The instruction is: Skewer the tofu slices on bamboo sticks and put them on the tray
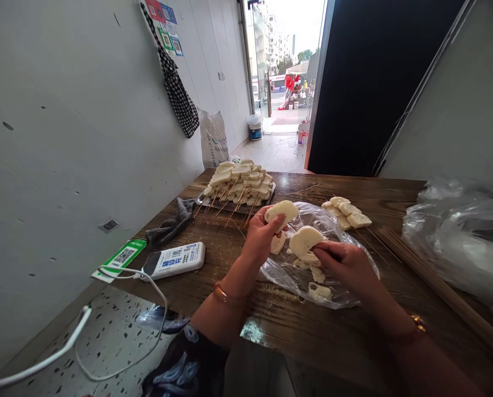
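Observation:
In my left hand [265, 229] is a pale slice of bread [283, 211], pinched between thumb and fingers and raised off the table. My right hand [346, 264] grips the edge of a rounder bread slice [305, 241] just to the right. Both slices are above an opened clear plastic bag [327, 220], where more slices and torn bits [321, 291] lie. Beyond my left hand, a metal tray [273, 193] bears a tall heap of skewered bread slices [242, 182], sticks pointing toward me. A smaller group of bread slices [348, 212] lies behind the bag.
At left on the wooden table [225, 270] are a dark cloth [174, 220], a white payment speaker [174, 260] and a green QR card [124, 258] with a cable. To the right lie long thin wooden sticks [437, 281] and crumpled plastic bags [461, 237].

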Motion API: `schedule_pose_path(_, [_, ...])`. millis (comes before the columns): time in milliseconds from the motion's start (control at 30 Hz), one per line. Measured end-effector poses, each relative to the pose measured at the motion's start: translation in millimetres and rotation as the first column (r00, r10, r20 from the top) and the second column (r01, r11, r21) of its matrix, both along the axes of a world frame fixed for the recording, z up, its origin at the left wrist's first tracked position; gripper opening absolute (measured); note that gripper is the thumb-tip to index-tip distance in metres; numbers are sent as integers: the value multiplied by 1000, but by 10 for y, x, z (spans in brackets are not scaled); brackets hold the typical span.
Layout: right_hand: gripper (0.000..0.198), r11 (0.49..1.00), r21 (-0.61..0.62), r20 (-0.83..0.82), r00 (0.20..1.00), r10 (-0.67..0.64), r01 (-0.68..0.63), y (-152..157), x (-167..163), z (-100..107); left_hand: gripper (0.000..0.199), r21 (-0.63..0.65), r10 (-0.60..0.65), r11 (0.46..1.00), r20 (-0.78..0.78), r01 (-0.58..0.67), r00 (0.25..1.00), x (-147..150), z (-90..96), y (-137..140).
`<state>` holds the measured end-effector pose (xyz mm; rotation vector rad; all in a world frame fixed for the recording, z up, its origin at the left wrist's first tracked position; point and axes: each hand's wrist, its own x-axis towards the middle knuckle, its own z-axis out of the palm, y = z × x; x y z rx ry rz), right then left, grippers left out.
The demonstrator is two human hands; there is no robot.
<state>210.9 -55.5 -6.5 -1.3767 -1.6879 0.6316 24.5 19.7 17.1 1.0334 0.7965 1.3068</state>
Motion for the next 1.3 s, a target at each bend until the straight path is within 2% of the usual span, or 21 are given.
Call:
schedule_pose_path(200, [27, 999, 7, -5, 999, -40, 40, 8, -38, -69, 41, -47, -44, 998, 51, 47, 998, 21, -38, -14])
schedule_pose_path(400, [27, 999, 2, -23, 999, -44, 44, -7, -71, -13, 43, -45, -52, 997, 51, 54, 997, 66, -67, -53])
schedule_pose_path(567, [31, 998, -58, -46, 998, -34, 32, -16, -103, -15, 42, -12, -7, 1000, 38, 7, 999, 100, -81, -79])
schedule_pose_path(833, [30, 996, -53, -53, 996, -69, 67, -10, -137, -56, 33, 44, 35, 998, -47, -33, 998, 141, -94, -138])
schedule_pose_path(933, [29, 994, -81, -75, 994, -78, 72, -12, -136, -57, 42, 7, 1, 1000, 30, -2, 1000, 125, -61, -150])
schedule_pose_path(1067, [31, 992, -106, -114, 991, -74, 62, -12, -121, -81, 57, -99, -70, 990, 265, 99, 962, 82, 14, -147])
schedule_pose_path(1200, [33, 989, -135, -126, 989, -73, 56, -1, -112, -153, 49, -74, -176, 974, 346, 214, 922, 55, 51, -156])
schedule_pose_path(1300, [36, 984, -156, -133, 986, -103, 82, 7, -107, -194, 43, -33, -192, 977, 309, 212, 931, 64, 31, -168])
